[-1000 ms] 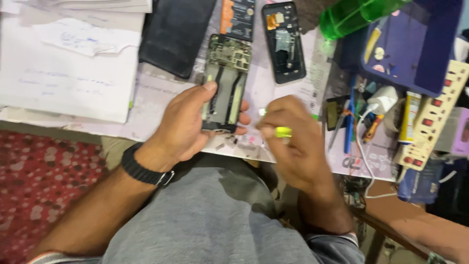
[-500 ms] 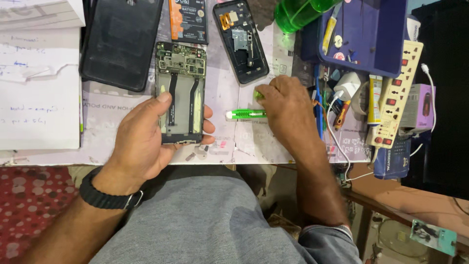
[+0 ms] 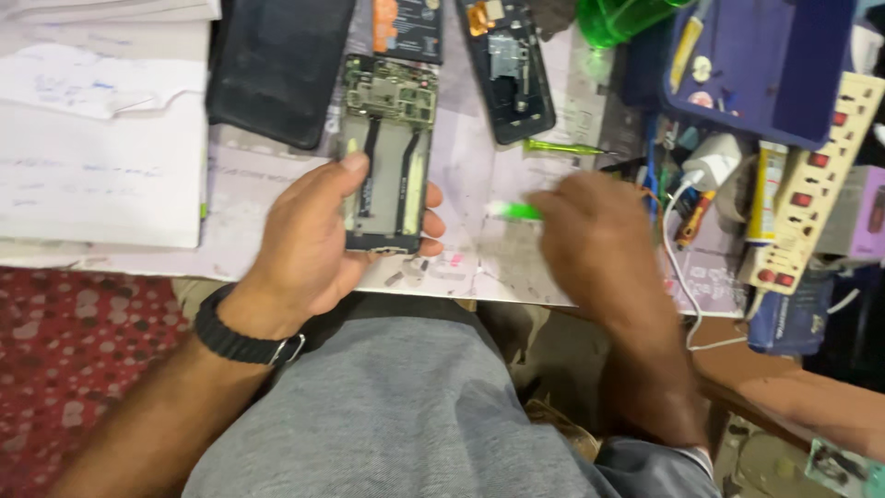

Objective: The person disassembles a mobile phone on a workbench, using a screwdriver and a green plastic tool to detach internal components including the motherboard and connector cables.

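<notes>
**Opened phone held while a green tool is gripped**

Head view: The left hand (image 3: 318, 240) is wrapped around an opened phone frame (image 3: 387, 152), its circuit board exposed, at the near edge of the work mat (image 3: 479, 249). The right hand (image 3: 599, 240), blurred, is closed on a green-handled tool (image 3: 514, 211) just right of the phone. A second green tool (image 3: 562, 147) lies farther off, beside another opened phone (image 3: 507, 69). The step is judged to be disassembly; the tool tip would next need careful aiming at the board.
</notes>
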